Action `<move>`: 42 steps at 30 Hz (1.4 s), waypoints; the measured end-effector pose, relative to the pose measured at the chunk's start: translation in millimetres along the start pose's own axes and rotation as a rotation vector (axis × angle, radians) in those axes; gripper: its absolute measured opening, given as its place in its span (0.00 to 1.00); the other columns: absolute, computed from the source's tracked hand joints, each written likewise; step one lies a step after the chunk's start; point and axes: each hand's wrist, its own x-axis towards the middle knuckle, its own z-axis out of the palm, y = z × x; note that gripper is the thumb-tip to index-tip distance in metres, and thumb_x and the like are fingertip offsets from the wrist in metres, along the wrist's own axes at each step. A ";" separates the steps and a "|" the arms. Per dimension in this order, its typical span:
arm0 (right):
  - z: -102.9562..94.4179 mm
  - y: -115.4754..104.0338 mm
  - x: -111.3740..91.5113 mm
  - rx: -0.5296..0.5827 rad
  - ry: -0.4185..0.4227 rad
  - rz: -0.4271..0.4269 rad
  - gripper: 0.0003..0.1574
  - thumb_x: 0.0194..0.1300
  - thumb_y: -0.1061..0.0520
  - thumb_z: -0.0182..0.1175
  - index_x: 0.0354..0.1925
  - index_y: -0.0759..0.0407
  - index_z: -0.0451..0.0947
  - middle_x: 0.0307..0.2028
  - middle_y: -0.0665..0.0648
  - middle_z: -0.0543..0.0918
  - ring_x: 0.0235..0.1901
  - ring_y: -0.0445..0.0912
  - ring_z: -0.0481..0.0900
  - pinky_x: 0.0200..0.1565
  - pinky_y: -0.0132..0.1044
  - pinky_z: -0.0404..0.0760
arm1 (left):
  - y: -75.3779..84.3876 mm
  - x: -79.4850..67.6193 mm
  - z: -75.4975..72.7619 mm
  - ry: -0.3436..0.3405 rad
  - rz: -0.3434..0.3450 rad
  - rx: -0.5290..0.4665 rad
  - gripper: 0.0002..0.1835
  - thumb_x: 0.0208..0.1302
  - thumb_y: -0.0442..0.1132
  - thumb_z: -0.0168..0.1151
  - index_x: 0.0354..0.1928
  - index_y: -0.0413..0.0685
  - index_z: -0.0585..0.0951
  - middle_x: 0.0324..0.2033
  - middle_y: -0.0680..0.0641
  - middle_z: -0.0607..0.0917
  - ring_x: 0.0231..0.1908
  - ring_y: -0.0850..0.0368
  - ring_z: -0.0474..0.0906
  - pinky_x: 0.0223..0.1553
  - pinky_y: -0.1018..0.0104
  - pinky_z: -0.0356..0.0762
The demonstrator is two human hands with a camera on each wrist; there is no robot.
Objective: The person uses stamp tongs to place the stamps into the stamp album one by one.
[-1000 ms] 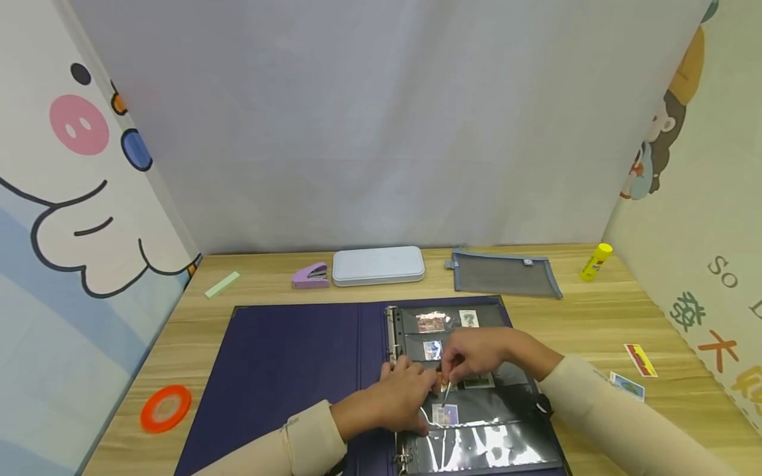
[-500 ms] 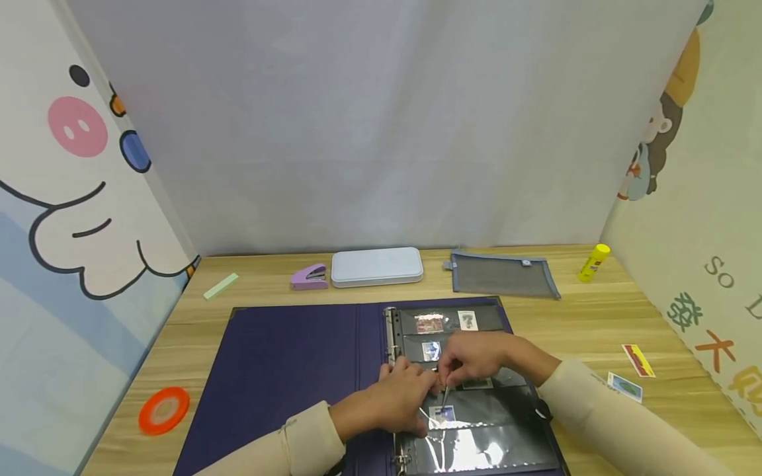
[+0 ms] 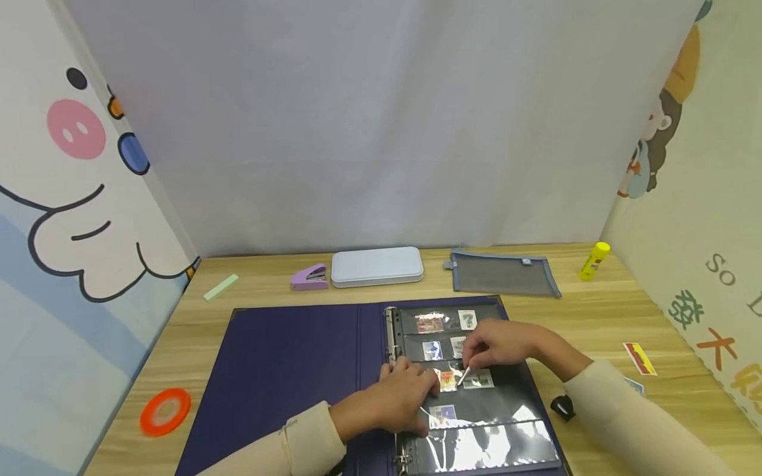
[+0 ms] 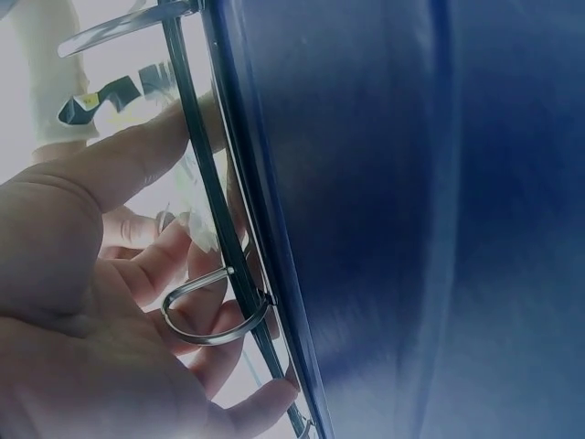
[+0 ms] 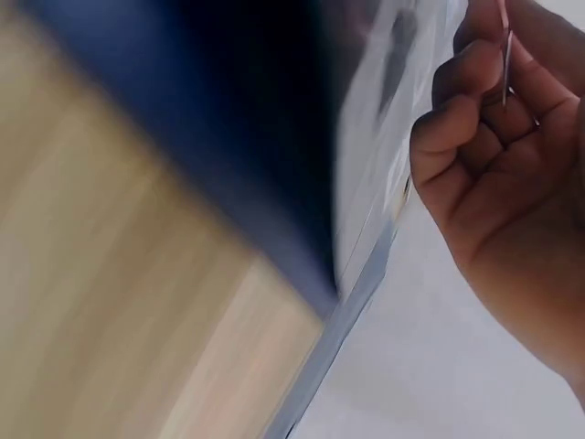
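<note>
The binder is navy, its pocket page black.

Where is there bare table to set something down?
On the table, two patches: left of the binder, between green strip and orange ring; right of the binder, between glue stick and red-yellow card. Crowded: the stamp page, with the left hand and right hand at it, and the back row of stapler, tin and pouch.

From above and behind the left hand and right hand, the head camera faces forward and down; each wrist camera looks closely along its own palm. All three share the binder.
</note>
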 end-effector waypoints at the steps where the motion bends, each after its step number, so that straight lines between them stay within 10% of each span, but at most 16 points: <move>1: -2.0 3.9 -6.2 0.015 0.016 0.011 0.05 0.64 0.56 0.60 0.33 0.49 0.83 0.28 0.42 0.83 0.28 0.29 0.73 0.35 0.27 0.75 | -0.1 -0.3 -0.1 0.000 0.000 -0.005 0.28 0.42 0.53 0.77 0.45 0.66 0.73 0.43 0.59 0.77 0.49 0.59 0.63 0.44 0.59 0.58; 13: -27.4 48.6 -111.7 0.127 0.189 0.145 0.06 0.67 0.56 0.57 0.37 0.54 0.82 0.29 0.51 0.82 0.28 0.29 0.70 0.31 0.28 0.72 | -0.5 -3.7 1.9 0.026 0.004 -0.038 0.27 0.43 0.53 0.77 0.46 0.66 0.73 0.48 0.58 0.77 0.51 0.58 0.63 0.46 0.57 0.58; 28: -13.3 99.5 -230.2 0.178 0.307 0.361 0.10 0.70 0.61 0.52 0.37 0.61 0.80 0.27 0.43 0.77 0.24 0.32 0.66 0.24 0.31 0.66 | -2.0 -0.4 2.6 0.016 0.006 -0.030 0.28 0.42 0.54 0.77 0.47 0.66 0.74 0.50 0.57 0.77 0.51 0.57 0.63 0.46 0.56 0.58; 35: -3.9 108.3 -256.2 0.084 0.329 0.470 0.09 0.69 0.59 0.54 0.37 0.59 0.81 0.30 0.40 0.80 0.26 0.31 0.66 0.27 0.30 0.63 | -1.8 -0.2 1.1 0.005 -0.002 -0.023 0.29 0.42 0.55 0.77 0.47 0.66 0.74 0.49 0.58 0.77 0.52 0.57 0.63 0.46 0.55 0.58; 42: 2.4 110.3 -258.7 0.184 0.304 0.399 0.10 0.69 0.62 0.53 0.39 0.64 0.81 0.33 0.40 0.82 0.29 0.30 0.69 0.29 0.29 0.68 | -1.9 1.6 3.4 -0.005 0.012 -0.039 0.28 0.43 0.54 0.76 0.47 0.66 0.74 0.49 0.57 0.77 0.51 0.57 0.63 0.46 0.55 0.58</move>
